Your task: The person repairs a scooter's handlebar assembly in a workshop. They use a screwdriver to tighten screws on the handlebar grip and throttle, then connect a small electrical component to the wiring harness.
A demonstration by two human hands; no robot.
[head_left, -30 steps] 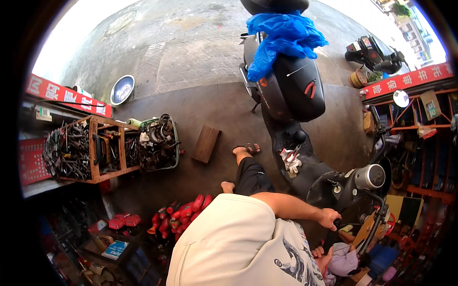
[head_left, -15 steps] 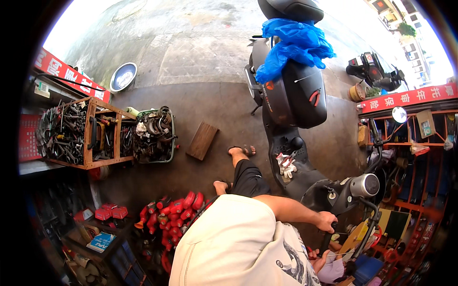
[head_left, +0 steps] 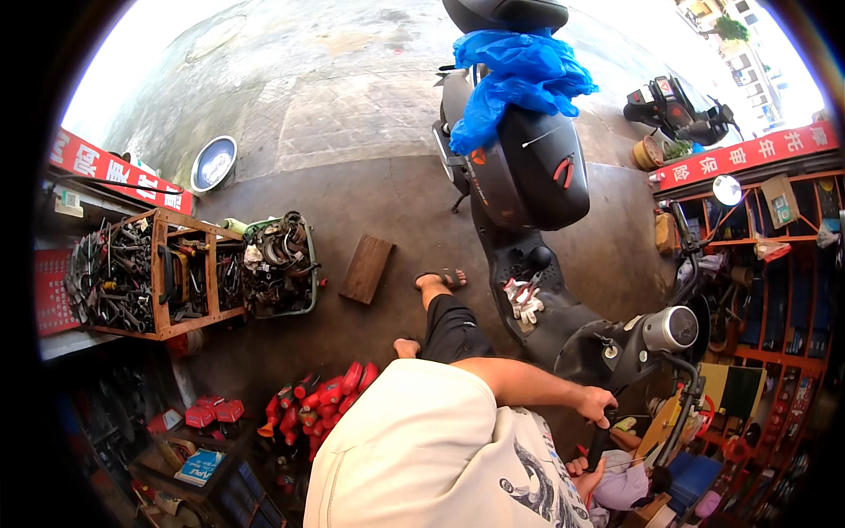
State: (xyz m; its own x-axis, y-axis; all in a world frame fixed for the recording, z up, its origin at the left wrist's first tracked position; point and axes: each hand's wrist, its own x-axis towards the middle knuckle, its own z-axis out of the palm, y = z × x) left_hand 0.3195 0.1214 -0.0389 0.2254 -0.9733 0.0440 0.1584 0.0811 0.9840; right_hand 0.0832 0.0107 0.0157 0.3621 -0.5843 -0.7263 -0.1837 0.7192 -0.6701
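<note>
My left hand [head_left: 595,405] is closed round a black handle [head_left: 604,431] beside the scooter's front [head_left: 585,343]. Below it, partly hidden by my beige shirt [head_left: 405,449], another hand [head_left: 588,477] is near something small and red; I cannot tell whether it is my right hand or belongs to the crouching person in lilac [head_left: 620,488]. On the scooter's footboard lie white gloves [head_left: 525,304]. Its black rear case [head_left: 537,185] carries red-handled pliers [head_left: 563,176] and blue plastic sheeting [head_left: 524,70].
A tool rack [head_left: 157,273], parts basin [head_left: 277,255], wooden block [head_left: 368,268] and red containers [head_left: 330,396] are left of me. A metal basin [head_left: 214,165] sits outside. Orange shelving [head_left: 779,370] lines the right; another scooter [head_left: 669,110] stands beyond it.
My view shifts slightly between frames. My left hand stays closed on the black handle; the scooter, gloves and sheeting look the same.
</note>
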